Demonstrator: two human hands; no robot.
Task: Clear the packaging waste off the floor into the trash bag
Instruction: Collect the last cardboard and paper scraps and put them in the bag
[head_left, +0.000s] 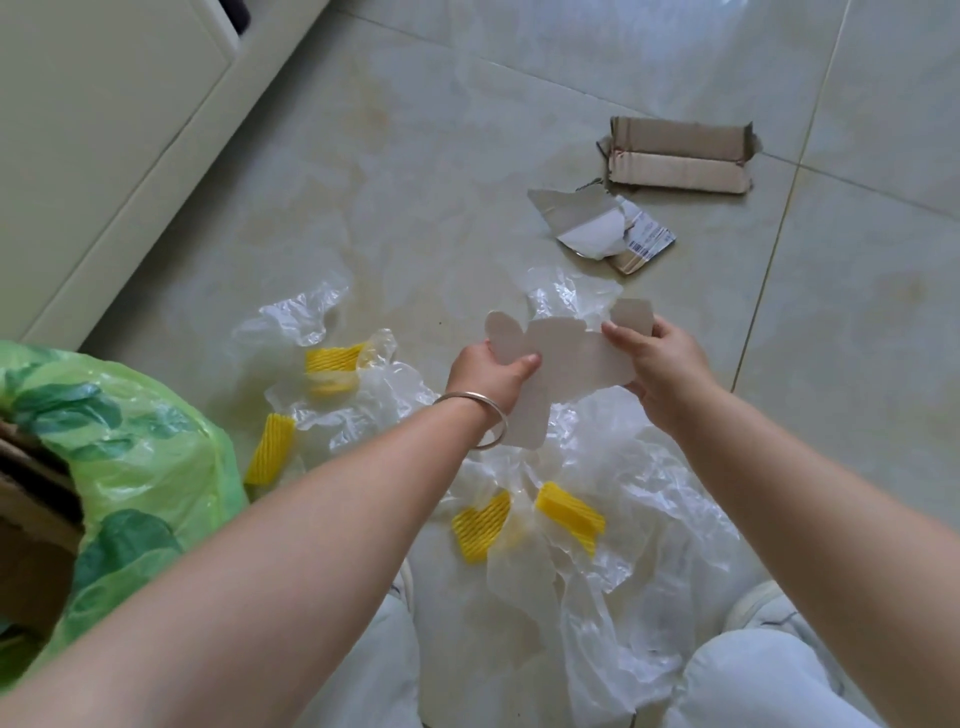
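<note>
Holding a flat grey card cutout (566, 358) at centre frame, above the floor (415, 156): left hand (491, 376) pinching its left lobe, thumb on top, a bangle (480, 418) on the wrist; right hand (660, 364) gripping its right edge. Below and around, crumpled clear plastic (623, 467) spread over the tiles, with four yellow foam pieces (569, 512) among it, two at left of centre, two lower centre. At upper right, a flattened brown box (680, 156); just below it, torn card with a barcode label (602, 228). At the left edge, the green trash bag (130, 441), mouth open, brown card inside. At the bottom, pale trouser knees and a white shoe (758, 608) at lower right. Upper left, a cream cabinet (104, 130).
</note>
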